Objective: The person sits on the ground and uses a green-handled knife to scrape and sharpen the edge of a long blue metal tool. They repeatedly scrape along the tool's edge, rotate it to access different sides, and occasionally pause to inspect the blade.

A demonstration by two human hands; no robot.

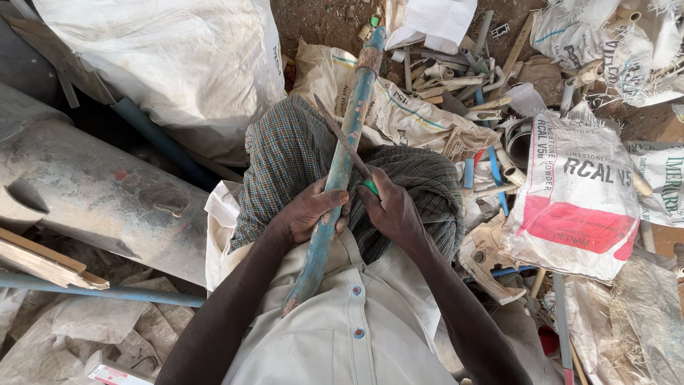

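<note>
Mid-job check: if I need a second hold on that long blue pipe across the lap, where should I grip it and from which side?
Probably the bare stretch of the blue pipe beyond the left hand, approached from its left side. The shaft there is straight and uncovered, while the blade held by the right hand lies along its right side.

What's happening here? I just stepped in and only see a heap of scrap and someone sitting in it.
A seated person grips a long blue pipe with the left hand, the pipe running from their lap out over their knees. The right hand holds a green-handled blade laid against the pipe's worn surface. Around them lie white sacks, a pile of cut pipe pieces and a large grey pipe.
</note>
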